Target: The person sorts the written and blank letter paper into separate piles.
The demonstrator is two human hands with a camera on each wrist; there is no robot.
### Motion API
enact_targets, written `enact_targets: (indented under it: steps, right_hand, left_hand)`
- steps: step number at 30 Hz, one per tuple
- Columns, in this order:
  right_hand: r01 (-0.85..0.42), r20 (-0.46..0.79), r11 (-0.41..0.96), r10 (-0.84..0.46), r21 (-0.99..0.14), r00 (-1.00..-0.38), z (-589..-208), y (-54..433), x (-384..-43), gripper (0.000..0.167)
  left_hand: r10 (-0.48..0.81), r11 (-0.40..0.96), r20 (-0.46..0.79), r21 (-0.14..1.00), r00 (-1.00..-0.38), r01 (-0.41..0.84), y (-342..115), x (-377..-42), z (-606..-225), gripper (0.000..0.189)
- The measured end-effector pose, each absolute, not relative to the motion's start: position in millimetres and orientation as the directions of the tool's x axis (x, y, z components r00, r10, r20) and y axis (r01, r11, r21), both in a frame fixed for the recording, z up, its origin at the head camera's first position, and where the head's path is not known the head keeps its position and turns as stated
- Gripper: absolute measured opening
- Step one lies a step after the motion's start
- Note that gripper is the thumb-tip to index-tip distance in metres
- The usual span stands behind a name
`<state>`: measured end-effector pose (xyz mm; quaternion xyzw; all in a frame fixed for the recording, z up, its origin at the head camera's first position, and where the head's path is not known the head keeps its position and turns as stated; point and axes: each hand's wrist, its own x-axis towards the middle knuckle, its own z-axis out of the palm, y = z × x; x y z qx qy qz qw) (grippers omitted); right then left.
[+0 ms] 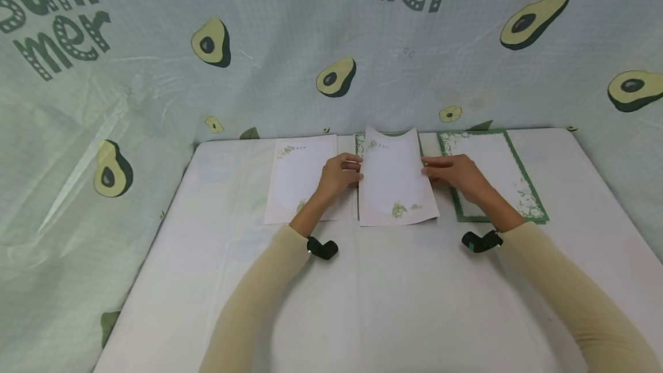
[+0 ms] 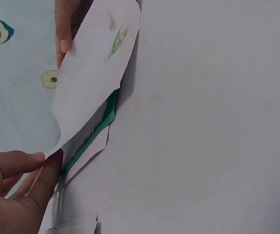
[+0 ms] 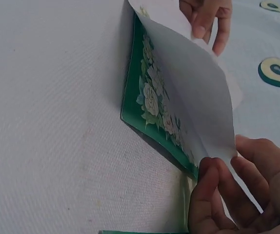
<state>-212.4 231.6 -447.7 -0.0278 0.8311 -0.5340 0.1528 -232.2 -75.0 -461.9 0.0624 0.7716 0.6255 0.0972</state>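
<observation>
My left hand (image 1: 339, 176) pinches the left edge of a pale sheet (image 1: 396, 180) between thumb and fingers; my right hand (image 1: 458, 175) pinches its right edge. Both forearms, in beige sleeves (image 1: 564, 286), reach forward, angled inward. The sheet is thin, flexible, rectangular paper, bowed, with small green plant prints near top and bottom. It is at the table's middle, partly raised over a green-bordered sheet (image 3: 135, 107) printed with flowers. A matching pale page (image 1: 300, 174) lies left; a floral-framed stack (image 1: 487, 168) lies right. The white table surface (image 1: 404, 298) has a woven texture.
</observation>
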Motion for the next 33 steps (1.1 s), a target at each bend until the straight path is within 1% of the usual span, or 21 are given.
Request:
enact_targets:
  steps: [3, 6, 11, 15, 20, 28, 33]
  right_hand:
    - [0.168, -0.25, 0.326, -0.228, -0.93, -0.941, -450.8, 233.5, -212.8, 0.058]
    - [0.229, -0.28, 0.233, -0.219, -0.945, -0.935, -452.2, 235.2, -212.8, 0.058]
    - [0.287, -0.31, 0.142, -0.184, -0.947, -0.933, -454.7, 237.6, -212.9, 0.058]
    - [0.285, -0.299, 0.103, -0.153, -0.953, -0.942, -457.7, 236.3, -213.7, 0.059]
    - [0.261, -0.268, 0.061, -0.169, -0.963, -0.949, -461.4, 233.8, -214.0, 0.058]
    - [0.233, -0.239, 0.051, -0.179, -0.971, -0.954, -460.7, 232.8, -212.4, 0.058]
    - [0.211, -0.211, 0.02, -0.173, -0.977, -0.962, -458.5, 234.7, -210.0, 0.058]
  left_hand:
    - [0.192, 0.16, -0.071, 0.986, -0.979, -0.04, -75.4, -232.9, -465.4, 0.039]
    - [0.176, 0.105, -0.067, 0.993, -0.982, -0.049, -76.7, -232.7, -467.4, 0.039]
    - [0.156, 0.048, -0.046, 0.998, -0.987, -0.039, -78.6, -232.3, -468.7, 0.038]
    - [0.141, -0.03, -0.062, 0.997, -0.988, -0.067, -79.8, -233.7, -469.6, 0.038]
    - [0.123, -0.118, -0.111, 0.985, -0.986, -0.126, -80.3, -234.1, -466.8, 0.039]
    - [0.087, -0.138, -0.136, 0.979, -0.987, -0.148, -84.1, -233.7, -463.5, 0.039]
    - [0.068, -0.15, -0.151, 0.976, -0.986, -0.16, -85.2, -234.2, -465.6, 0.039]
